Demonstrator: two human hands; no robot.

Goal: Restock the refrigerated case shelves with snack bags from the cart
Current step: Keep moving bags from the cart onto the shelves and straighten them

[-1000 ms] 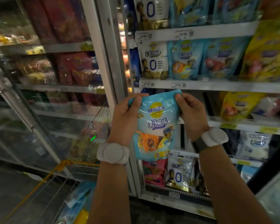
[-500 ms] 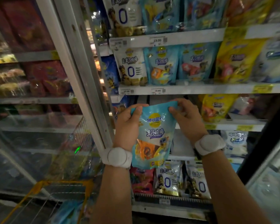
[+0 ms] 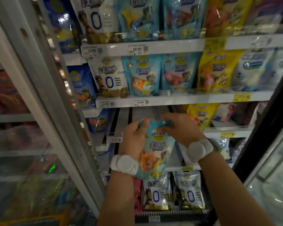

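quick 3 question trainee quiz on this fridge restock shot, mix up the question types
1. True or false: both hands grip the top edge of the light blue plastic snack bag.
2. Which colour bag stands right of the empty slot behind the hands? A) yellow B) red C) green
3. Fill in: the white tag under the top shelf reads ____.

Key: 1 true, the left hand and right hand both pinch it. 2 A, the yellow bag. 3 19.90.
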